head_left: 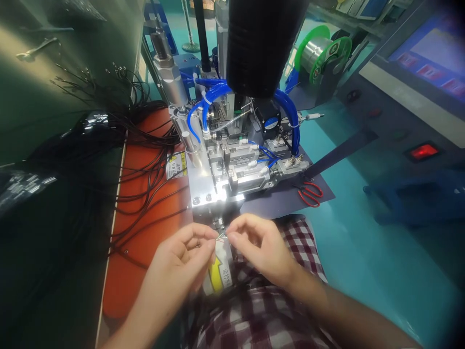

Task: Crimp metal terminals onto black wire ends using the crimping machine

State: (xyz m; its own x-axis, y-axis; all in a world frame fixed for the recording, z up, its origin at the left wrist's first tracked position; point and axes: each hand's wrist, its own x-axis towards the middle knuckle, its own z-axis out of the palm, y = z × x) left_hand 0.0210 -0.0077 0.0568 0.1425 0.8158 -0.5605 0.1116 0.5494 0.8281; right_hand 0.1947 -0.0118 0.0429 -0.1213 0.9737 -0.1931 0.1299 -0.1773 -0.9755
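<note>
My left hand (179,261) is closed in a pinch, thumb against forefinger, on several thin coloured wires (220,237) whose fine ends stick out to the right. My right hand (259,245) is also closed in a pinch at the tips of those wires; its fingertips hide what exactly lies between them. Both hands meet just in front of a metal bench machine (209,186) with small cylinders and blue air tubes (218,89). Under the hands runs a pale strip with a yellow arrow (215,276).
Black cables (148,179) lie across an orange board (145,281) at left. Red-handled pliers (310,194) rest on a dark plate at right. A green-flanged solder spool (316,51) stands behind. A control panel (417,97) with a lit red switch (424,151) is at far right.
</note>
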